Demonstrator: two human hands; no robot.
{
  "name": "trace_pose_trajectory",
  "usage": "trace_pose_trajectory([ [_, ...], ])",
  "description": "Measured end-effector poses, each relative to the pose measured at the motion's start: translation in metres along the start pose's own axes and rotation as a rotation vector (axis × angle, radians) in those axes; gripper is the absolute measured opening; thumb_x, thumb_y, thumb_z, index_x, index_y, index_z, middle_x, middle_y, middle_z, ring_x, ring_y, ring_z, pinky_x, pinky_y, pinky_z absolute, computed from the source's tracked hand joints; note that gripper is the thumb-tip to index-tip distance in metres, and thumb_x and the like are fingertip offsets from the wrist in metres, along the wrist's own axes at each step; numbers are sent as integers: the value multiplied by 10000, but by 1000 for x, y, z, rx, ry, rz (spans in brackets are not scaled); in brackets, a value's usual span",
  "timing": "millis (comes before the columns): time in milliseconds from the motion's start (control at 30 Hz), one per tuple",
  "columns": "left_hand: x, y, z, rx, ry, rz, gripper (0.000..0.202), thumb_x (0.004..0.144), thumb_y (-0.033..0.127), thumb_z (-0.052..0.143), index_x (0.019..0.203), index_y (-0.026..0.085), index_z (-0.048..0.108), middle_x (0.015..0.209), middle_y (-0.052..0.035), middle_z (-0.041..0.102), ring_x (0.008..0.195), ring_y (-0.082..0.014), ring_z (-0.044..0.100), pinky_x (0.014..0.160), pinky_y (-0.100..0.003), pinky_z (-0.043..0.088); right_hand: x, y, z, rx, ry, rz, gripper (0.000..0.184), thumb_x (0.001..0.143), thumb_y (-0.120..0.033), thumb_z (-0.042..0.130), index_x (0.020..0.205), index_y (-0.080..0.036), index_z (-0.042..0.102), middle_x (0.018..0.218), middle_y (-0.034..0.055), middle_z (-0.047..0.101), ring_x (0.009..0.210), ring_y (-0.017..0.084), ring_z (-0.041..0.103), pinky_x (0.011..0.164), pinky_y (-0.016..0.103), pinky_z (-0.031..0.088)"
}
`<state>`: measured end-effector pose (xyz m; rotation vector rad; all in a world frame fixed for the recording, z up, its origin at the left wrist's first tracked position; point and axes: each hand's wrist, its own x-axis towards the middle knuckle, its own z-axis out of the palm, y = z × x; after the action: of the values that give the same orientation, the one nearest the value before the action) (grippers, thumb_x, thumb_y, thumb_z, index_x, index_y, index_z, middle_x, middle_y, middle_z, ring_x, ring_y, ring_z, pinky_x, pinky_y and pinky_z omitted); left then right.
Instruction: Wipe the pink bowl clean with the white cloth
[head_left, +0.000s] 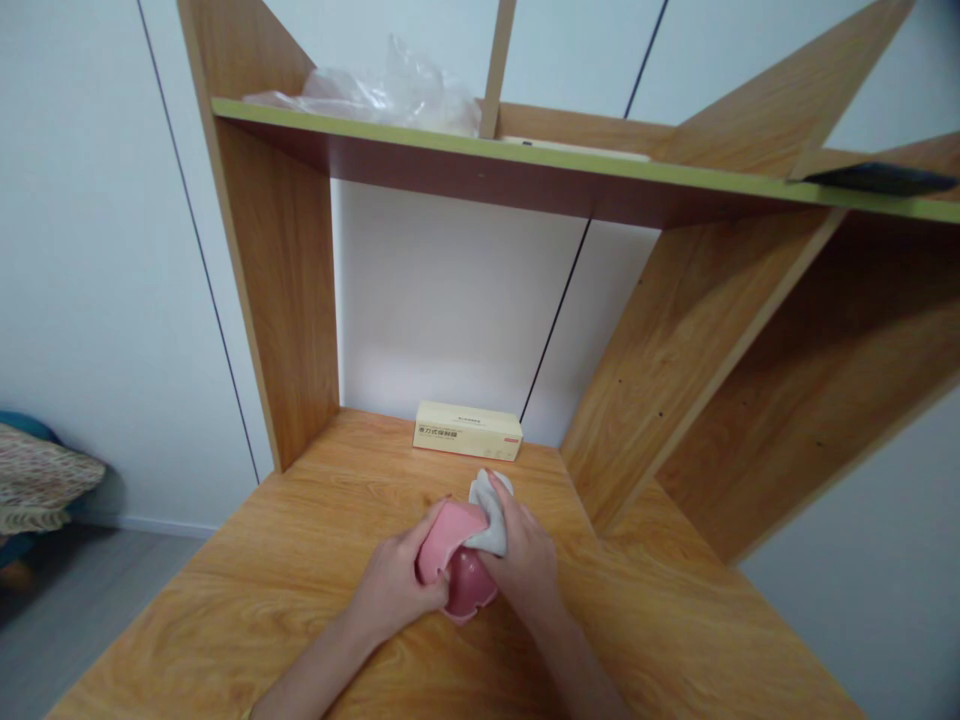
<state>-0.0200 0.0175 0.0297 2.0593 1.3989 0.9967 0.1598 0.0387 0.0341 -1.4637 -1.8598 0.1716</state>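
Note:
A pink bowl (471, 585) with a notched, petal-like rim is tilted above the wooden desk, its glossy inside partly showing. My left hand (397, 580) grips its left side, with the thumb over the rim. In my right hand (529, 550) is a folded light grey cloth (491, 515), closed between thumb and fingers. The cloth touches the bowl's upper right edge. Part of the bowl is hidden behind the cloth and my right fingers.
A cream box (467, 432) with printed lettering lies at the back of the desk (315, 560). Overhead, a shelf (450, 165) carries a clear plastic bag (375, 95) and a dark flat object (881, 178). Wooden uprights stand left and right.

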Motion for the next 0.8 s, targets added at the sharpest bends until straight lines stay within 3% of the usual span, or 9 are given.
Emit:
trace_pose_trajectory([
  [133, -1, -4, 4, -70, -10, 43, 737, 699, 414, 578, 1347, 216, 288, 1130, -87, 598, 912, -234, 595, 792, -313, 462, -3, 8, 4, 158, -20, 188, 661, 716, -297, 521, 1337, -242, 301, 1009, 45, 644, 860, 211, 619, 726, 304, 480],
  [300, -2, -5, 11, -239, 25, 5, 913, 667, 472, 626, 1380, 158, 151, 1277, -151, 464, 1062, -275, 522, 873, -368, 426, -8, 12, 21, 361, 138, 307, 559, 748, -307, 465, 1276, -144, 385, 1150, 106, 574, 1017, 208, 560, 821, 304, 463],
  [433, -3, 1, 10, -199, 56, -58, 877, 679, 381, 624, 1380, 164, 144, 1245, -133, 500, 1078, -262, 511, 899, -371, 409, -10, 9, 30, 411, 120, 266, 523, 786, -302, 426, 1284, -160, 359, 1122, 92, 590, 961, 192, 593, 787, 299, 483],
  [567, -2, 3, 4, -122, 60, -91, 742, 696, 302, 560, 1356, 193, 238, 1170, -95, 570, 974, -238, 572, 844, -343, 441, -12, 6, 22, 168, 93, 237, 589, 752, -287, 484, 1314, -209, 322, 1026, 83, 635, 847, 229, 633, 689, 322, 505],
  [667, -2, 2, 1, -36, 24, -66, 706, 664, 307, 562, 1321, 200, 324, 1065, -77, 630, 861, -240, 611, 781, -337, 465, -11, 1, 11, 14, 92, 146, 579, 730, -321, 528, 1279, -210, 381, 1089, 101, 610, 925, 265, 607, 737, 352, 493],
  [800, -3, 4, 0, 40, -23, 2, 686, 650, 334, 550, 1299, 200, 372, 948, -65, 670, 734, -230, 628, 717, -328, 479, -9, 0, 5, 17, 72, 66, 592, 700, -350, 576, 1254, -207, 424, 1109, 93, 605, 937, 270, 600, 745, 334, 490],
])
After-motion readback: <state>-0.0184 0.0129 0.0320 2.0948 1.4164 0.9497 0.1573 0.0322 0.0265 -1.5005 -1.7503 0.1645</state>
